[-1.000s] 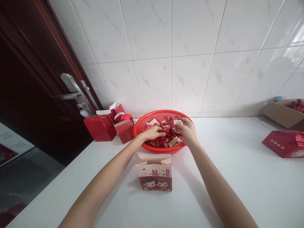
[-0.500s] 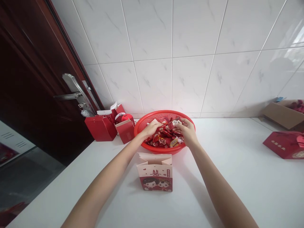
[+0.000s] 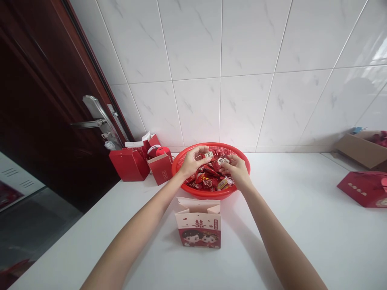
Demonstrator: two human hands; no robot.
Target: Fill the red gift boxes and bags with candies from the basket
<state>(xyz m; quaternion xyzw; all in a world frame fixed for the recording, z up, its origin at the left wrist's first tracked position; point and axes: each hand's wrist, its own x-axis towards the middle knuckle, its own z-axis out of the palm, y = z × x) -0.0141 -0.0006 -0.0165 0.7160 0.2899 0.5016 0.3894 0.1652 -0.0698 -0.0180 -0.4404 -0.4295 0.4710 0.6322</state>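
Over a red plastic basket [image 3: 208,195] full of wrapped candies [image 3: 208,182], my two hands work close together. My left hand [image 3: 192,162] is closed on a small candy [image 3: 208,155] with a red and cream wrapper, pinched between thumb and fingers. Closed too, my right hand [image 3: 238,171] grips a dark red candy packet [image 3: 223,160] with a white label and dark lettering. In front of the basket a pink and red paper gift box [image 3: 198,230] stands upright, its top open. Two cartoon faces are printed on its front.
Several red gift boxes [image 3: 130,165] stand at the left by the dark door [image 3: 45,80] with its metal handle [image 3: 90,123]. On the right lie a red gift box [image 3: 363,189] and a cardboard box [image 3: 361,151]. A tiled wall [image 3: 196,108] rises behind the white table [image 3: 290,189].
My left hand has lifted a little from the pile, with a small candy now showing in its fingers. My right hand keeps its candy packet. The view has shifted slightly.
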